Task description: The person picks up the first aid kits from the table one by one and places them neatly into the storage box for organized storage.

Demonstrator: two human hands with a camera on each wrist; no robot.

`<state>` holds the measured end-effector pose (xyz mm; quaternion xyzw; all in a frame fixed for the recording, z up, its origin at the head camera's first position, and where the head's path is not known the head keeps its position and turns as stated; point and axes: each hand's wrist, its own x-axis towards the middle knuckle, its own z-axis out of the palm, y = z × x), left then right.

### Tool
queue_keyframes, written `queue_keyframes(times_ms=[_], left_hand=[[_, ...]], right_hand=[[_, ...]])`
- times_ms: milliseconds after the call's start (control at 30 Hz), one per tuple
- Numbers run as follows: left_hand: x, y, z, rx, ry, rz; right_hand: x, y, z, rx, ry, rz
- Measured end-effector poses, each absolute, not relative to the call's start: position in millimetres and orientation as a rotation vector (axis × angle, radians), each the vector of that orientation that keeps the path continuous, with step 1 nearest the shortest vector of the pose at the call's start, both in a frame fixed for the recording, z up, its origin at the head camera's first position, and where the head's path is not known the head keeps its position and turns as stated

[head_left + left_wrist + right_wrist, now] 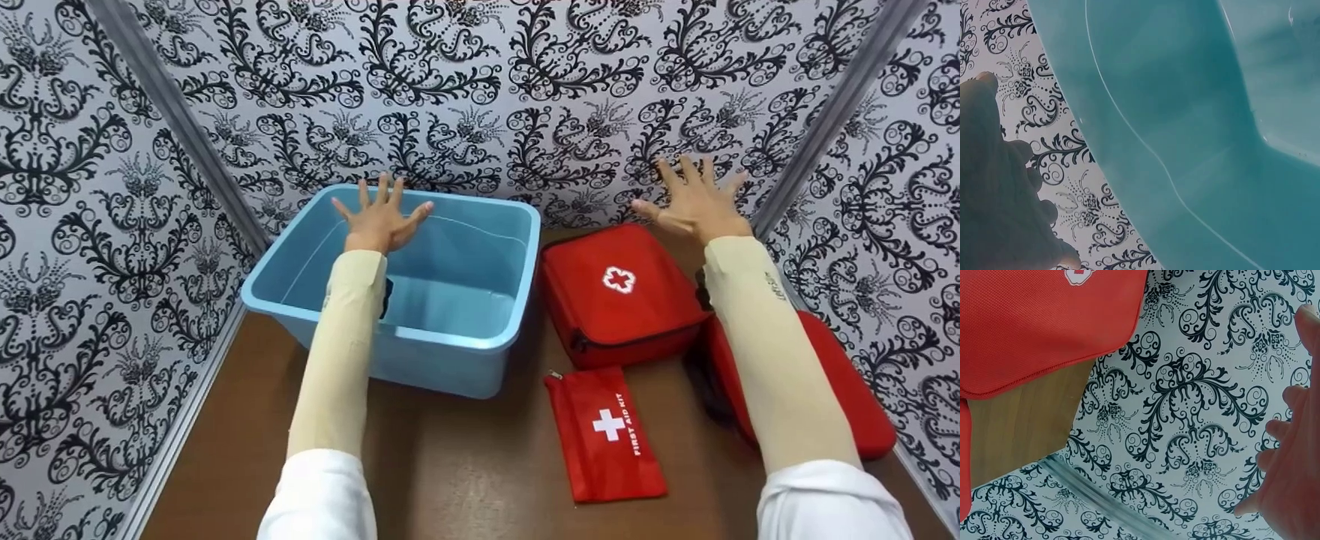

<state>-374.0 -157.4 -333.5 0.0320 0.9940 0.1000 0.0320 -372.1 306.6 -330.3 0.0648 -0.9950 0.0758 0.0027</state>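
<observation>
My left hand (380, 225) is raised over the blue plastic tub (435, 339), fingers spread and holding nothing. In the left wrist view that hand (1005, 185) shows at the left edge, beside the tub's inner wall (1145, 101). My right hand (697, 204), also with fingers spread and nothing in it, is up near the back wall, above and behind a red zippered first aid case (592, 292). The right wrist view has the right hand (1292, 455) at its right edge, with the red case (1044, 326) at upper left.
A flat red pouch (600, 450) marked FIRST AID KIT lies in front of the case. Another red case (832, 375) lies at right, partly hidden under the right forearm. Patterned walls (465, 90) enclose the brown table (457, 472) at the back and both sides.
</observation>
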Motion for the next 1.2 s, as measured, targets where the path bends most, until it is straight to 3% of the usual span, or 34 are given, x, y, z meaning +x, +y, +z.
queue_keyframes(times_ms=[767,1200], left_hand=[[-337,-237,-304,0.001,2.861,0.245],[-315,-297,-315,-0.168,2.734,0.372]], right_hand=[[-359,344,-389,0.167,-3.237,0.433],[-350,359,-449,0.034,-3.273,0.651]])
